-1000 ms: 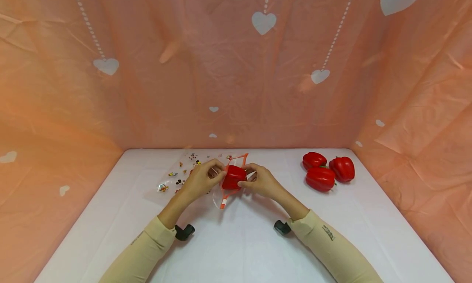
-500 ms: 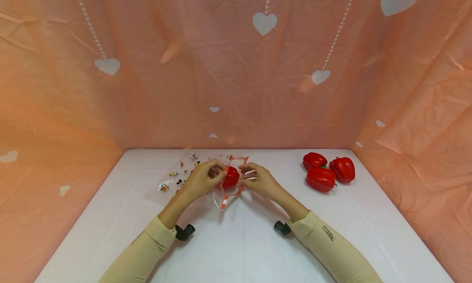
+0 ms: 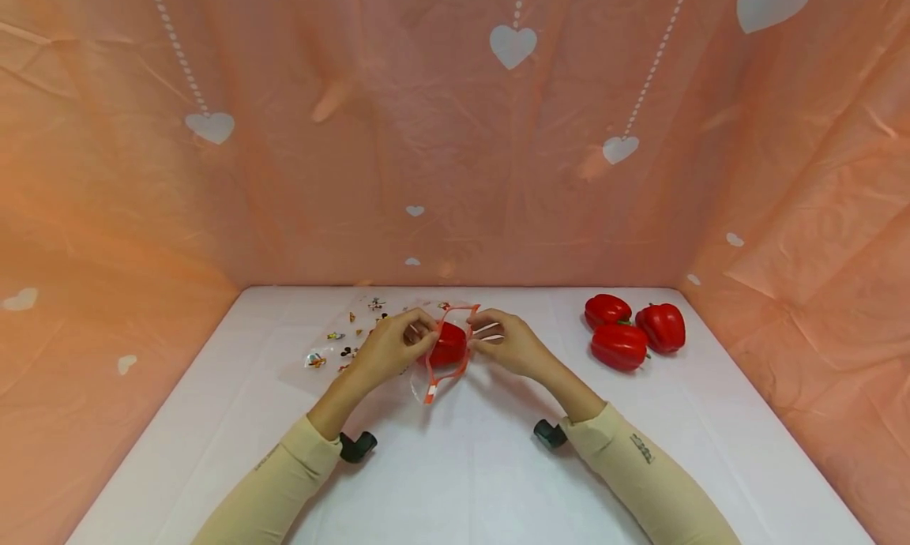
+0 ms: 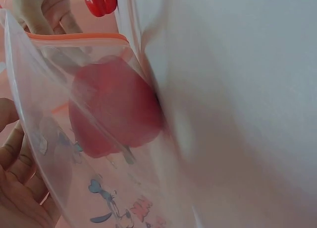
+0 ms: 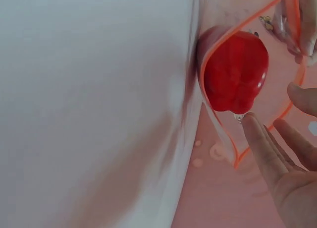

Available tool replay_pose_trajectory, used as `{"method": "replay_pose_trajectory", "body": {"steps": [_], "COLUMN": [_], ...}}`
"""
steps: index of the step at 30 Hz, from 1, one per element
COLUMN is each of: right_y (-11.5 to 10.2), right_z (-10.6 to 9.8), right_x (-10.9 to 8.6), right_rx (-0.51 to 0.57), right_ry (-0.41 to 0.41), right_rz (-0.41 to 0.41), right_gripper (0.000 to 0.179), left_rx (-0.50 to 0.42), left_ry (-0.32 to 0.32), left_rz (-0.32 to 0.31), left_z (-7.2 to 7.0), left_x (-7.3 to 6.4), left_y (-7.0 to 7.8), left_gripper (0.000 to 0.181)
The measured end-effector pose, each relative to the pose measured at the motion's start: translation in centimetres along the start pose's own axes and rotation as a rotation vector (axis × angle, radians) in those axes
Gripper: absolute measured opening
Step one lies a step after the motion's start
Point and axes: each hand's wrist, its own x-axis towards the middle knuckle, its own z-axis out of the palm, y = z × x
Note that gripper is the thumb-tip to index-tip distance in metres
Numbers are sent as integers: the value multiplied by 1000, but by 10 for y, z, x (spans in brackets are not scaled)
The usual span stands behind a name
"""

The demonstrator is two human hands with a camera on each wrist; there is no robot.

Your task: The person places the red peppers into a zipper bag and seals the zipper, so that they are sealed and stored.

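Observation:
A red bell pepper [image 3: 449, 346] lies inside a clear plastic zip bag [image 4: 148, 188] with an orange edge and cartoon prints. At its left side, my left hand [image 3: 389, 346] pinches the bag's orange edge, fingers curled. The bag's mouth faces right and gapes, as the right wrist view shows. My right hand [image 3: 513, 343] is at the right side of that mouth, its fingertips right at the orange edge. In the right wrist view its thumb and fingers [image 5: 265, 148] are spread apart and fairly straight, below the pepper's end.
Three more red bell peppers [image 3: 618, 346] sit grouped at the back right of the white table [image 3: 441, 482]. Dark curved pieces [image 3: 358, 448] show beneath both wrists. A peach curtain [image 3: 455, 158] with white hearts encloses the back and sides.
My right hand has let go of the pepper, which has gone left into the bag, and has drawn slightly right. The bag's mouth stands wider. My left hand has stayed in place.

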Motion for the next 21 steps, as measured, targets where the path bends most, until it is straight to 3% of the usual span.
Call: {"method": "replay_pose_trajectory", "body": {"steps": [6,10,21], "right_y": [1,7,11], "right_z": [-8,-16,-57], "right_x": [-2,-11,-35], "right_rx": [-30,-83,-253], "right_ry": [11,15,72], "right_rz": [-35,-7,7], "right_gripper": [38,38,41], "left_rx": [-5,2,16], "left_ry": [-3,-13,-17], "left_rz": [-5,-5,-18], "left_z": [-1,1,-4], "left_x": [-1,-3,-1], "left_y": [-1,-3,-1], "left_gripper": [9,8,10]}}
